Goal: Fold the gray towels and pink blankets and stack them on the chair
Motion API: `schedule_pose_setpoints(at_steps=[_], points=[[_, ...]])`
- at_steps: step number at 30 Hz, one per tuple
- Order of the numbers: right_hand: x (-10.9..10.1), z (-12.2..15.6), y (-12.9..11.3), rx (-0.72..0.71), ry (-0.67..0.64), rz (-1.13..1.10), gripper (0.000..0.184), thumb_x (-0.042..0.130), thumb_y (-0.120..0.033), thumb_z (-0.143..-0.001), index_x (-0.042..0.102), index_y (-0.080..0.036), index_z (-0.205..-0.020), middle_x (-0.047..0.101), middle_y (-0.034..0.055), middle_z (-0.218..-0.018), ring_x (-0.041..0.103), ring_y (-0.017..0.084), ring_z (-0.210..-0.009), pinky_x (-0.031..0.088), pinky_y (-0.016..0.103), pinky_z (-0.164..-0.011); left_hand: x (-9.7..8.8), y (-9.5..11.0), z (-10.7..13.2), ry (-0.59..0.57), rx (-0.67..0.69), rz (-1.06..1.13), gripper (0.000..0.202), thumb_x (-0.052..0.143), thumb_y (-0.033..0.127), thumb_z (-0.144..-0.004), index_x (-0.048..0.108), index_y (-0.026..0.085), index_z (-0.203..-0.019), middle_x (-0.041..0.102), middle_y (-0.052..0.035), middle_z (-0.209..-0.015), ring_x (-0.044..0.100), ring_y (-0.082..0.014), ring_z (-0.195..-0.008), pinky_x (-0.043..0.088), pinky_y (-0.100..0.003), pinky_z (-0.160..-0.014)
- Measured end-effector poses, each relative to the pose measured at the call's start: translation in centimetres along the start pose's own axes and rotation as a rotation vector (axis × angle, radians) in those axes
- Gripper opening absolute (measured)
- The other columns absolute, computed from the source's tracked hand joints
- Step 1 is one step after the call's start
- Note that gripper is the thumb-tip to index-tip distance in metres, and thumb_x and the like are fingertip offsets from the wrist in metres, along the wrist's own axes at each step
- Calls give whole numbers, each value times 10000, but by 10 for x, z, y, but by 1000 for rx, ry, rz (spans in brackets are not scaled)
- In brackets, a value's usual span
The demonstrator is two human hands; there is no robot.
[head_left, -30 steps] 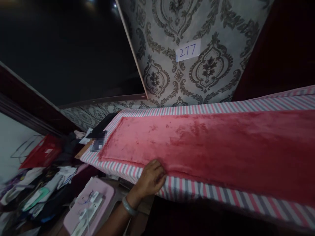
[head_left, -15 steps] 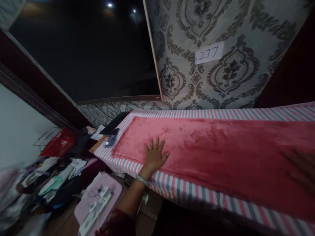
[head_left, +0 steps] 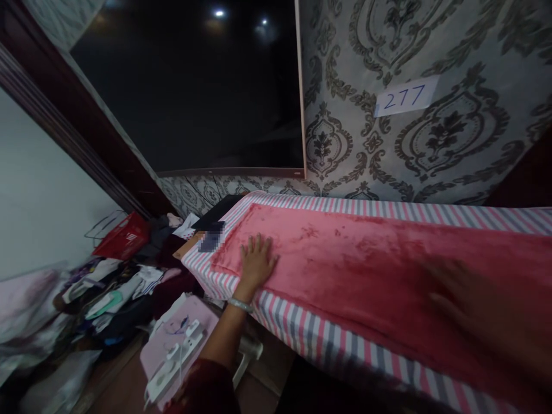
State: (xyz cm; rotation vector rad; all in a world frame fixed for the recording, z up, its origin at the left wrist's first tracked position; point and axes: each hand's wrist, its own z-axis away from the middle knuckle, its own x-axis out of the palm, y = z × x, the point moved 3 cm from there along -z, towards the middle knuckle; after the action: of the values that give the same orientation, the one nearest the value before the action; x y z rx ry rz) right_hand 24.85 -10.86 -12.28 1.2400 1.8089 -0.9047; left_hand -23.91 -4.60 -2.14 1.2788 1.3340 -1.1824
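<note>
A long red plush cloth [head_left: 310, 259] lies spread over a striped pink, grey and white cover [head_left: 297, 322] on a long table. Near the cloth's left end, my left hand [head_left: 257, 261] rests flat on the pile with its fingers spread, a pale bangle at the wrist. My right hand [head_left: 466, 290] is over the right half of the cloth, blurred by motion. Its fingers look stretched out with the thumb apart, and nothing shows in it. Whether it touches the pile I cannot tell. Lighter and darker patches mark the plush.
A dark pixelated item [head_left: 211, 237] lies at the table's left end. Below it, a pink stool [head_left: 161, 333] carries a white power strip [head_left: 176, 362]. Piled clothes [head_left: 116, 299] and a red bag [head_left: 123, 238] are at left. A large TV [head_left: 202, 92] is behind the table.
My right hand has come in from the right edge, moving left across the cloth. The left hand stays flat near the left end, while the whole view has shifted.
</note>
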Motion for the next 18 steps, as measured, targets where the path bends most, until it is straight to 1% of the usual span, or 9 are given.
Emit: schedule_pose_setpoints(at_steps=[2,4,7,9,10,12,14,16,18], points=[[14,-8,-33,-57,-73,19,689,236,-636,-995,308,-323,-1605,351,77,-1617,294,336,-1493,271,611,-1172,8,-19,-11,-53,-95,-2,672,376,561,-988,322,271,-1592,216,-102,-1689,170,-412,-1541,165,-673,-1206],[19,-10,-54,-68,-116,37,622,261,-592,-1011,320,-376,-1592,335,39,-1626,270,341,-1504,261,641,-1163,16,-44,-17,-102,-219,-14,696,339,591,-983,290,277,-1603,227,-104,-1686,193,-443,-1526,185,-706,-1179],[20,-9,-61,-37,-126,21,611,277,-594,-1004,334,-401,-1581,355,24,-1617,269,349,-1504,258,646,-1171,18,-71,-21,-94,-308,-66,713,306,606,-981,290,257,-1603,271,-114,-1672,204,-463,-1512,218,-719,-1152],[21,-10,-58,-21,-134,5,634,300,-645,-981,345,-420,-1573,359,13,-1618,280,356,-1501,259,656,-1174,15,-77,-23,-81,-324,-81,706,302,591,-986,325,224,-1588,302,-129,-1658,227,-472,-1499,242,-712,-1141],[21,-10,-58,-19,-136,1,642,312,-663,-973,351,-426,-1569,356,9,-1619,282,353,-1501,258,655,-1178,13,-76,-25,-72,-334,-80,704,302,577,-990,347,192,-1577,320,-152,-1646,248,-472,-1491,257,-701,-1137],[19,-13,-59,-20,-146,-1,635,328,-654,-981,357,-417,-1568,342,13,-1627,261,331,-1513,244,627,-1196,5,-65,-33,-30,-332,-72,703,307,542,-999,366,118,-1556,347,-216,-1615,276,-459,-1485,273,-671,-1143],[15,-18,-64,-17,-177,-7,630,352,-638,-989,365,-394,-1570,317,33,-1636,232,322,-1523,226,611,-1207,-5,-41,-48,27,-241,-54,687,308,493,-1010,342,82,-1560,333,-250,-1611,267,-421,-1503,270,-638,-1166],[9,-26,-69,-11,-233,-35,649,368,-648,-985,358,-378,-1575,294,50,-1644,232,334,-1521,226,629,-1200,-13,-6,-67,15,-87,-15,663,313,462,-1016,305,119,-1584,283,-224,-1644,232,-380,-1530,248,-624,-1190],[1,-38,-68,1,-281,-80,644,352,-625,-999,352,-352,-1582,300,70,-1638,272,331,-1508,250,627,-1192,-18,34,-87,-47,60,23,646,328,462,-1012,298,185,-1595,244,-175,-1670,197,-356,-1548,222,-630,-1204]])
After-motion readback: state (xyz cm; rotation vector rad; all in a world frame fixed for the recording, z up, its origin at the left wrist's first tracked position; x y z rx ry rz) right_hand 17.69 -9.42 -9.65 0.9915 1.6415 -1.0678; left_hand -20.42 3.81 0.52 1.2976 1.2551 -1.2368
